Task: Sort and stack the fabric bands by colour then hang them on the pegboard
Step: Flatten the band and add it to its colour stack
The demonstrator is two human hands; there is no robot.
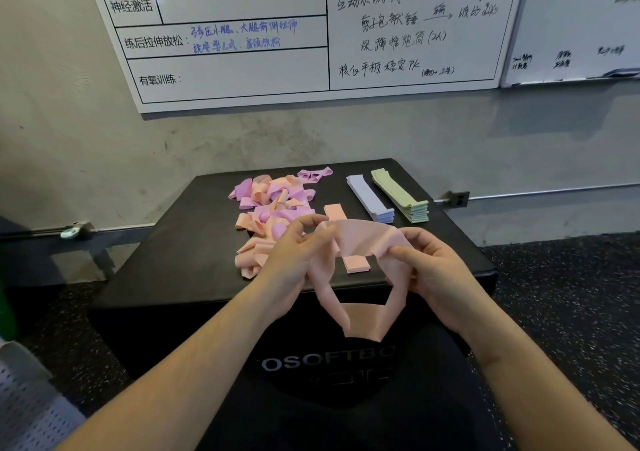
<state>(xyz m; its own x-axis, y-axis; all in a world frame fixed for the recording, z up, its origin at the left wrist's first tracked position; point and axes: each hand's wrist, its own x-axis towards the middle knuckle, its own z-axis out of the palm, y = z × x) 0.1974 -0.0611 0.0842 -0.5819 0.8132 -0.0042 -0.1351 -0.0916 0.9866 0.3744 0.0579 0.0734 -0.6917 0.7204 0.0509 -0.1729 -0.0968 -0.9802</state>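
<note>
At the lower left corner of the frame lies a pale perforated pegboard [24, 412], flat on the speckled floor. Above it, at the left edge along the wall's foot, a small white and green object [70, 232] sits on a dark rail.

The middle of the frame is filled by a black padded box [194, 242]. On its top, left of centre, sprawls a loose heap of pink and lilac bands [273, 201], tangled and unsorted, reaching from the far edge of the box down toward the near edge.

Just below that heap the left hand [294, 256] has its fingers curled, pinching the left end of a peach-pink band [360, 239]. The band arches across the centre of the frame to the right hand [426, 263], whose thumb and fingers pinch its other end; the rest of the loop hangs down between the two wrists, in front of the box's near side.

Behind the held band, a short stack of peach-pink bands [356, 264] lies flat on the box, partly hidden by the band. Right of it, toward upper centre-right, a neat stack of pale lavender bands [370, 196] lies just beside a stack of light green bands [398, 194].

Across the top of the frame a whiteboard [242, 69] with handwriting hangs on the grey wall.
</note>
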